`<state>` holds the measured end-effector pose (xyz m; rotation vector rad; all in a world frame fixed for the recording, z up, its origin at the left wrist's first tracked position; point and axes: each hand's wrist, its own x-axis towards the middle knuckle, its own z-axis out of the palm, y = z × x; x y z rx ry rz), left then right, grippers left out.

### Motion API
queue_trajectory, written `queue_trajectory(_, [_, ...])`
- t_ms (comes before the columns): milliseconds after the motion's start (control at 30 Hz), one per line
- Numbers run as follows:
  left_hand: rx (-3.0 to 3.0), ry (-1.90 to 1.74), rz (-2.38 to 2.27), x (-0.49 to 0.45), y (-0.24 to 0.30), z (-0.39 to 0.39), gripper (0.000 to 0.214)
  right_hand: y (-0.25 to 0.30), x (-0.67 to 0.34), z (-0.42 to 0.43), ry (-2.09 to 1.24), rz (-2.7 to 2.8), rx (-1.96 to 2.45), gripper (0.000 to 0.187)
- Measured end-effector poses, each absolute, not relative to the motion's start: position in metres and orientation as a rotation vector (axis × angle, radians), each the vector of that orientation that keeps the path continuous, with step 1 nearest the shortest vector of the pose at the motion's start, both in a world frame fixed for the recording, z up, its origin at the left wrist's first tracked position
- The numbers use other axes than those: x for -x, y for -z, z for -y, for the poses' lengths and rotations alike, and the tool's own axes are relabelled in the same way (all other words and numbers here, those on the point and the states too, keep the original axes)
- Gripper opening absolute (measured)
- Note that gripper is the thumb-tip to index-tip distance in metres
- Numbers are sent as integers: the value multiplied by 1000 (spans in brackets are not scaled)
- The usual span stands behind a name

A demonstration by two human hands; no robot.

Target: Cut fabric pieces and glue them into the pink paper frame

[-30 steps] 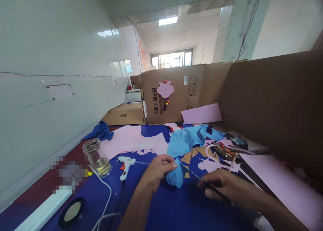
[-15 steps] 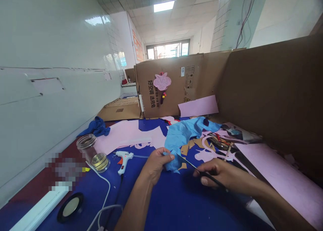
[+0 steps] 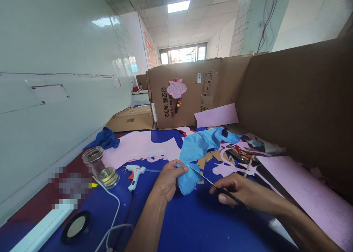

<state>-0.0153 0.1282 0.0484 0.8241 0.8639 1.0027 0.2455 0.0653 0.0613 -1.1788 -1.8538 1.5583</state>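
Cardboard walls (image 3: 289,97) fence a blue bench (image 3: 179,222) where the left grip (image 3: 168,178) pinches shut on a light-blue sheet (image 3: 187,180), lifting its edge just off the surface so the scissors (image 3: 206,179), clamped in the right grip (image 3: 239,193), meet it squarely.

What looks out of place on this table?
Nothing damaged or spilled. Pink offcuts and tan scraps litter the blue table; the glue gun lies on its side. Left hand pinches the light blue sheet; right hand holds scissors.
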Motion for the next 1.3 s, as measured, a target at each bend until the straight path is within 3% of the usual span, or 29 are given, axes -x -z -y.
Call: queue_trajectory(1300, [-895,-951,-857,19,-47,-128,41,-70,-238,-62,-1589,1832,1199,63])
